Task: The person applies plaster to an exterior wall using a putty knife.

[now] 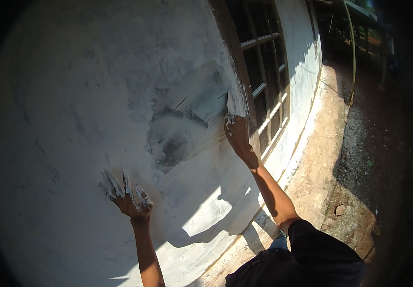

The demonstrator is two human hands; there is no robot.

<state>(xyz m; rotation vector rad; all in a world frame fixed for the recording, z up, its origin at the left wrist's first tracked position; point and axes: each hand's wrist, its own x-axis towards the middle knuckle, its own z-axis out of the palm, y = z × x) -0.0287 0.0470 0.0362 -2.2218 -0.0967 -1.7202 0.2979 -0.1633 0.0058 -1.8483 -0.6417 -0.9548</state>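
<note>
My left hand lies with its fingers spread against the whitish wall, its fingers and thumb coated in white paste. My right hand is closed beside the window frame, with white bits on its knuckles. From that fist a flat, white-smeared scraper points up along the wall; its handle is hidden in the hand. Between the two hands is a grey, ragged-edged patch with dark streaks and scratch lines. Thick white paste edges the patch beside the window.
A barred window with dark panes is set in the wall at the right. Along the wall's foot runs a sunlit ledge. Beyond it lies shaded, stony ground, with a thin pole standing farther off.
</note>
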